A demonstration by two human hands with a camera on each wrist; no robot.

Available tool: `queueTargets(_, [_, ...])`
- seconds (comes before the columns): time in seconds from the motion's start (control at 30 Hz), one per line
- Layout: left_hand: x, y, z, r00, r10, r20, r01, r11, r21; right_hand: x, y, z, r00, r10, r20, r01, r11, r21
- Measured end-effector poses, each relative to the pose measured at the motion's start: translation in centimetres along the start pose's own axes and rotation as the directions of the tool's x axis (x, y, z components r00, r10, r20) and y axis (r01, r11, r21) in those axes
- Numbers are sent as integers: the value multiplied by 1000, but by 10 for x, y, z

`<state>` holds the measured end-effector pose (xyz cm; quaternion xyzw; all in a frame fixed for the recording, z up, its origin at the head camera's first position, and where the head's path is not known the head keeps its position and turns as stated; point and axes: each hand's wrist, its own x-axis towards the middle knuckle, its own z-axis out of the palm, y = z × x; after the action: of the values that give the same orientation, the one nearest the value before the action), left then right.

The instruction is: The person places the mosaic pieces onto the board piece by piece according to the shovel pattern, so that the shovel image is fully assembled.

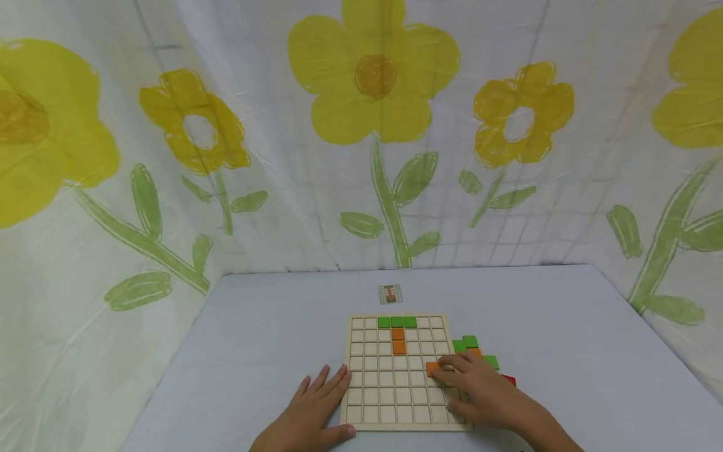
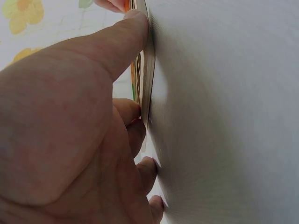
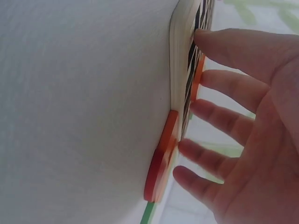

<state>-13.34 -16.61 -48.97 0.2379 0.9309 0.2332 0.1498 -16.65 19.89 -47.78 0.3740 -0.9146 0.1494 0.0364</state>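
A wooden grid board (image 1: 407,427) lies flat on the table. Three green tiles (image 1: 397,322) form a row in its top line, with two orange tiles (image 1: 398,347) in a column below the middle one. My left hand (image 1: 313,408) rests at the board's left side, fingers straight, thumb at the lower left corner (image 2: 135,28). Over the board's right part, my right hand (image 1: 480,389) touches another orange tile (image 1: 432,368) with its fingertips. The right wrist view shows these fingers extended against that orange tile (image 3: 198,77), the thumb at the board's edge.
Several loose tiles lie right of the board, among them a green tile (image 1: 470,341) and a red tile (image 1: 509,380), partly hidden by my right hand. A small pattern card (image 1: 390,294) lies beyond the board. Behind the table (image 1: 271,320) hangs a flowered curtain (image 1: 271,207).
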Motion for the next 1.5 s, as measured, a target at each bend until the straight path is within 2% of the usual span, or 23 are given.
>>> queueTargets(0.27, [-1, 1, -2, 1000, -8, 5, 8, 1000, 13, 4, -2, -2, 997, 30, 72, -34, 998, 61])
queueTargets(0.47, [0, 1, -1, 1000, -4, 2, 4, 1000, 17, 7, -6, 0, 998, 13, 69, -20, 994, 106])
queueTargets(0.6, [-1, 3, -1, 1000, 15, -5, -15, 1000, 22, 9, -9, 3, 998, -19, 58, 14, 996, 92])
queueTargets(0.77, [-1, 2, 0, 1000, 27, -10, -27, 1000, 13, 13, -12, 5, 996, -15, 89, 8, 997, 79])
queueTargets(1.07, [-1, 1, 0, 1000, 11, -12, -11, 1000, 15, 24, -17, 8, 990, -2, 139, -8, 998, 69])
queueTargets(1.3, [-1, 1, 0, 1000, 1, -6, -1, 1000, 10, 38, -24, 8, 981, 10, 196, -8, 1000, -8])
queueTargets(1.5, [-1, 1, 0, 1000, -7, -2, 7, 1000, 18, 45, -26, 6, 976, 15, 217, -14, 1000, -10])
